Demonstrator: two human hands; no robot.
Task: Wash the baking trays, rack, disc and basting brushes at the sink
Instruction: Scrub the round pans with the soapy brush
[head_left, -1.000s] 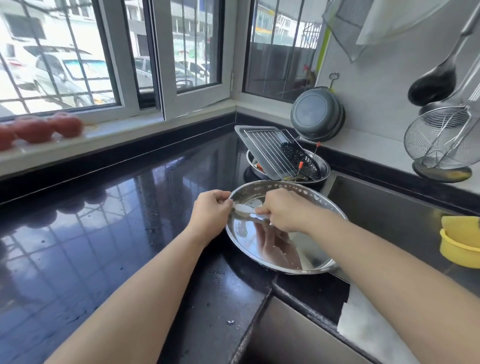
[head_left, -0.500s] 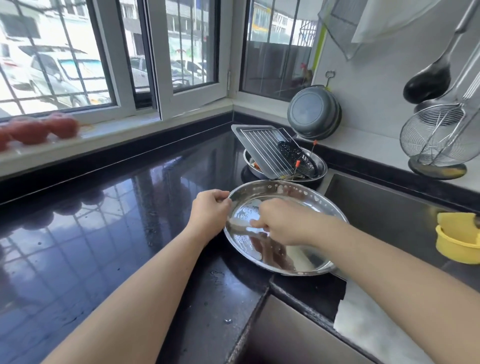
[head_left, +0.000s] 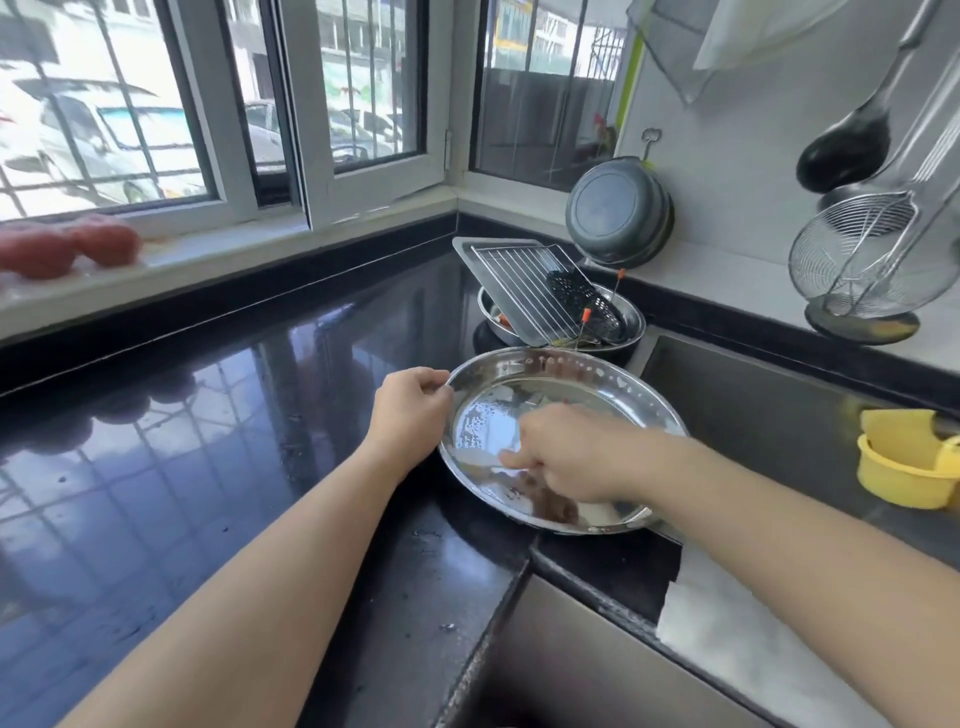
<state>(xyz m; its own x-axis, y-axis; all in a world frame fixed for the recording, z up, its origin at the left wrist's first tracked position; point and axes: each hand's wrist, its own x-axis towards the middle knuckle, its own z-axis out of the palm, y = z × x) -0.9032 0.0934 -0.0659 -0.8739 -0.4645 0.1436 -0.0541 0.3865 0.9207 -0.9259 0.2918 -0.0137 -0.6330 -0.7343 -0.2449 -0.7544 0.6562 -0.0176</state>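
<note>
Black polished counter (head_left: 218, 467) runs under the corner windows to the sink (head_left: 753, 410) on my right. On it, at the sink's near-left corner, lies the round steel tray (head_left: 519, 387), flat and open side up, its far wall pierced with holes; being round, it has no long axis to speak of. My left hand (head_left: 410, 410) pinches its left rim with curled fingers. My right hand (head_left: 566, 452) reaches inside the tray, fingers bent down towards the wet floor; it is blurred, and I cannot tell whether it holds anything. Behind the tray a steel bowl (head_left: 631, 325) holds a square tray (head_left: 478, 260) tilted up to the left, with the wire rack (head_left: 524, 291) on it, a black perforated piece (head_left: 582, 301) and orange-tipped brush handles (head_left: 586, 317) beside it. A dark pan (head_left: 618, 213) leans on the wall. A yellow tub (head_left: 904, 467) sits in the sink, cut off at the edge
</note>
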